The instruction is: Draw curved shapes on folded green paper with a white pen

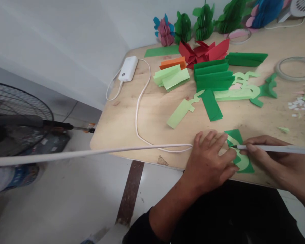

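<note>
Near the table's front edge lies a dark green paper piece (235, 133) with a curved light green paper cutout (244, 163) on top. My left hand (209, 162) rests over their left side, fingers spread and pressing down, covering part of both. In my right hand (277, 162) is a white pen (274, 148), pinched between thumb and fingers. Its tip touches the papers beside the cutout's edge, close to my left fingers.
Folded dark green strips (213, 76), red paper (205, 52) and light green pieces (171, 78) lie farther back. Tape rolls (296, 78) and paper scraps (301, 104) are at right. A white cable (139, 112) runs from a power bank (128, 68). A fan (17, 108) stands left.
</note>
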Available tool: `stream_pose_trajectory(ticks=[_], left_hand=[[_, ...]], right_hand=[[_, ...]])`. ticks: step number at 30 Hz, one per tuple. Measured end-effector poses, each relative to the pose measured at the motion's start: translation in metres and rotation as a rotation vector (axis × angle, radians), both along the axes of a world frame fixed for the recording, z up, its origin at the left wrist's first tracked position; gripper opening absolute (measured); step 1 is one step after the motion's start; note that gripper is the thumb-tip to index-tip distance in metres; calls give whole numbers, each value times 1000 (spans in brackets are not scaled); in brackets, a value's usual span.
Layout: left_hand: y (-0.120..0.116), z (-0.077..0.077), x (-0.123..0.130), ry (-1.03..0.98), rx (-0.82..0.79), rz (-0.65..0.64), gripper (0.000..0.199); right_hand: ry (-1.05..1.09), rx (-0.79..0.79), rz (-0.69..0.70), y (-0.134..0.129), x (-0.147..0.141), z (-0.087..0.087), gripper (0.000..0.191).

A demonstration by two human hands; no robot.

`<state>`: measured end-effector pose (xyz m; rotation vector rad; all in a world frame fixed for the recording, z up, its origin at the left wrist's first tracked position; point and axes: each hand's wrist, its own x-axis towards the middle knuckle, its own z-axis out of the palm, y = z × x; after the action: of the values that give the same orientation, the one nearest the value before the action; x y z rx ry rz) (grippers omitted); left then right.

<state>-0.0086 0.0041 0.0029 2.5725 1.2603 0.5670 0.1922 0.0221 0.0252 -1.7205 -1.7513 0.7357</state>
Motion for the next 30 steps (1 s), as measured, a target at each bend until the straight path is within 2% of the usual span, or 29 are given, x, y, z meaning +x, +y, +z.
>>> stream_pose_trajectory(ticks=[8,15,23,30], left_hand=[[0,0,0,-24,10,2,30],[0,0,-1,-30,14,-6,30],[0,-1,-1,-33,22,-12,30],[0,0,-1,-38,28,-2,29]], right_hand=[[-7,-56,31,9,-4,11,46],[8,-29,91,9,-3,8,37],[1,-1,117,11,-6,14,34],[-30,-2,123,7,-2,6,32]])
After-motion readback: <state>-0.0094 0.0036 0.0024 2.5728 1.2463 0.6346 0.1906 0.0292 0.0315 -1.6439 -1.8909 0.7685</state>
